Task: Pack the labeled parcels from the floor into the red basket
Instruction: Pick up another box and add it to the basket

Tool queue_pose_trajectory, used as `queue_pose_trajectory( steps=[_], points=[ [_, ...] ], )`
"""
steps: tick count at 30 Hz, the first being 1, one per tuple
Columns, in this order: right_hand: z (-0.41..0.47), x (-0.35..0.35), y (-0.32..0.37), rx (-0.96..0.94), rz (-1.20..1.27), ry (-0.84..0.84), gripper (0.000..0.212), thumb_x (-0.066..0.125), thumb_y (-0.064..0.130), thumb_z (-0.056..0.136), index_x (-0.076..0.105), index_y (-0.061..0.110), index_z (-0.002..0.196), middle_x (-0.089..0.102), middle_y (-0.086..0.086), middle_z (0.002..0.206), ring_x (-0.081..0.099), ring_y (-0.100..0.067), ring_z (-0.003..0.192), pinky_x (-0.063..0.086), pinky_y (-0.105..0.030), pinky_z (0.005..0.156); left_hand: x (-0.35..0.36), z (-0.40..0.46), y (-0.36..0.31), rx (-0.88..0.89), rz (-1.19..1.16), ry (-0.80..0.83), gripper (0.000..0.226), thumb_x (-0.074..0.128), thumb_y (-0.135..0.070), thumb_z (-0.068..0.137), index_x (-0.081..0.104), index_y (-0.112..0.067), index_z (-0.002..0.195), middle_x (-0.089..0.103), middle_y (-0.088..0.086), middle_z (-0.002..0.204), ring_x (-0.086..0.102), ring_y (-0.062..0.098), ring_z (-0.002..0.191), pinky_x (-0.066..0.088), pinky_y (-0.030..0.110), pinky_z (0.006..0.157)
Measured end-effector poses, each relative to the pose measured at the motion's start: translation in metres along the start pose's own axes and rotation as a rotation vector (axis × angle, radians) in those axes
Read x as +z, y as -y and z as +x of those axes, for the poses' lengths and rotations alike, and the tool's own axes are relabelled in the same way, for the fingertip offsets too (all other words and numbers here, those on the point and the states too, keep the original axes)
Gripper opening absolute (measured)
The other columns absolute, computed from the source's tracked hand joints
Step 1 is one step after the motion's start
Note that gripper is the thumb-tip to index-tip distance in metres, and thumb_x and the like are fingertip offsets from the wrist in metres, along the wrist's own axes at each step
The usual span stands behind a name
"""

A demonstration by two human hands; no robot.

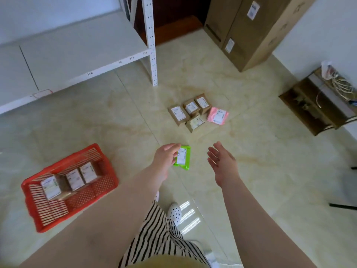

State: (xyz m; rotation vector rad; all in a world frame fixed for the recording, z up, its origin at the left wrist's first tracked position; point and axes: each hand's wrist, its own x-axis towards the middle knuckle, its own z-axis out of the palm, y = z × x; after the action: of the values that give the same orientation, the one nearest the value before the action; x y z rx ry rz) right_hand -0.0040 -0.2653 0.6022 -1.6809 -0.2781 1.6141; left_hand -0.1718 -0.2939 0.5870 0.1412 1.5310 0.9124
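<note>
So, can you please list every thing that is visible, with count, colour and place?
red basket: 1, red, floor left
parcels in basket: 3 visible, brown, white labels
brown parcels: 4, floor centre
pink parcel: 1, beside brown ones
green parcel: 1, held
shelf: 1, white, upper left
cardboard boxes: 2 tall, brown, upper right
open box: 1, cables inside, right
left hand: grips green parcel
right hand: open, empty

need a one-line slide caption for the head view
Left hand holds a green labeled parcel above the floor; right hand open; red plastic basket holds three.
</note>
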Motion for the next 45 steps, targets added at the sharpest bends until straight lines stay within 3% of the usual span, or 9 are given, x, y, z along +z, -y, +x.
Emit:
queue_pose_trajectory(
  steps=[6, 11, 15, 21, 29, 32, 38, 42, 45],
  points=[
    [0.043, 0.011, 0.036, 0.035, -0.012, -0.022, 0.039, 0.068, 0.030, 0.088, 0.063, 0.006, 0.118, 0.069, -0.008, 0.104, 0.065, -0.021, 0.094, 0.053, -0.028, 0.082, 0.041, 0.038, -0.043, -0.033, -0.005, 0.024, 0.006, 0.068, -0.023, 0.087, 0.064, -0.018, 0.088, 0.061, 0.007, 0.094, 0.057, 0.018, 0.089, 0.048, 0.032, 0.093],
    [0.086, 0.029, 0.086, 0.012, -0.015, 0.013, 0.038, 0.067, 0.028, 0.089, 0.061, 0.006, 0.120, 0.068, -0.008, 0.103, 0.064, -0.022, 0.097, 0.052, -0.028, 0.082, 0.074, 0.074, -0.091, -0.004, 0.005, 0.023, 0.008, 0.068, -0.022, 0.087, 0.062, -0.019, 0.083, 0.058, 0.001, 0.079, 0.053, 0.011, 0.069, 0.046, 0.024, 0.072],
    [0.117, 0.037, 0.120, 0.005, 0.004, 0.028, 0.031, 0.068, 0.026, 0.089, 0.061, 0.009, 0.115, 0.067, -0.009, 0.104, 0.063, -0.022, 0.096, 0.051, -0.029, 0.087, 0.102, 0.101, -0.119, 0.016, 0.036, 0.027, 0.009, 0.068, -0.026, 0.087, 0.062, -0.020, 0.084, 0.064, -0.002, 0.082, 0.057, 0.008, 0.073, 0.049, 0.029, 0.084],
    [0.182, 0.039, 0.167, 0.050, -0.054, 0.067, 0.027, 0.068, 0.026, 0.089, 0.063, 0.012, 0.112, 0.067, -0.009, 0.105, 0.063, -0.019, 0.094, 0.051, -0.028, 0.084, 0.151, 0.140, -0.142, 0.002, -0.016, -0.030, 0.010, 0.066, -0.021, 0.089, 0.062, -0.018, 0.080, 0.058, -0.001, 0.077, 0.052, 0.009, 0.068, 0.044, 0.027, 0.076],
    [0.297, 0.009, 0.252, 0.103, -0.318, 0.168, 0.033, 0.066, 0.026, 0.090, 0.062, 0.010, 0.119, 0.067, -0.009, 0.109, 0.062, -0.020, 0.099, 0.048, -0.034, 0.097, 0.234, 0.206, -0.145, -0.078, -0.383, -0.293, 0.010, 0.064, -0.013, 0.089, 0.062, -0.017, 0.081, 0.056, 0.001, 0.076, 0.052, 0.011, 0.070, 0.047, 0.023, 0.071],
    [0.337, -0.004, 0.280, 0.119, -0.439, 0.197, 0.038, 0.067, 0.028, 0.089, 0.064, 0.009, 0.121, 0.067, -0.009, 0.110, 0.061, -0.019, 0.097, 0.048, -0.032, 0.093, 0.260, 0.224, -0.133, -0.089, -0.452, -0.348, 0.004, 0.065, -0.015, 0.089, 0.065, -0.015, 0.093, 0.058, 0.003, 0.084, 0.055, 0.013, 0.077, 0.048, 0.023, 0.072],
    [0.390, 0.011, 0.292, 0.146, -0.597, 0.266, 0.018, 0.064, 0.026, 0.091, 0.064, 0.017, 0.107, 0.064, -0.006, 0.105, 0.057, -0.016, 0.096, 0.046, -0.034, 0.093, 0.276, 0.251, -0.120, -0.105, -0.456, -0.406, 0.042, 0.070, -0.019, 0.086, 0.059, -0.007, 0.125, 0.062, 0.006, 0.107, 0.059, 0.021, 0.104, 0.049, 0.029, 0.087],
    [0.429, 0.025, 0.268, 0.187, -0.637, 0.294, 0.009, 0.067, 0.026, 0.089, 0.064, 0.020, 0.096, 0.064, -0.005, 0.102, 0.056, -0.017, 0.094, 0.049, -0.031, 0.083, 0.267, 0.293, -0.111, -0.118, -0.391, -0.414, 0.052, 0.074, -0.024, 0.083, 0.056, -0.008, 0.130, 0.060, 0.004, 0.109, 0.057, 0.020, 0.104, 0.046, 0.030, 0.088],
    [0.471, 0.030, 0.242, 0.194, -0.671, 0.301, 0.020, 0.068, 0.026, 0.088, 0.063, 0.018, 0.106, 0.063, -0.005, 0.104, 0.057, -0.017, 0.093, 0.051, -0.028, 0.079, 0.261, 0.339, -0.100, -0.141, -0.348, -0.414, 0.053, 0.075, -0.027, 0.081, 0.057, -0.010, 0.128, 0.062, 0.003, 0.109, 0.058, 0.019, 0.104, 0.047, 0.029, 0.089]
  ],
)
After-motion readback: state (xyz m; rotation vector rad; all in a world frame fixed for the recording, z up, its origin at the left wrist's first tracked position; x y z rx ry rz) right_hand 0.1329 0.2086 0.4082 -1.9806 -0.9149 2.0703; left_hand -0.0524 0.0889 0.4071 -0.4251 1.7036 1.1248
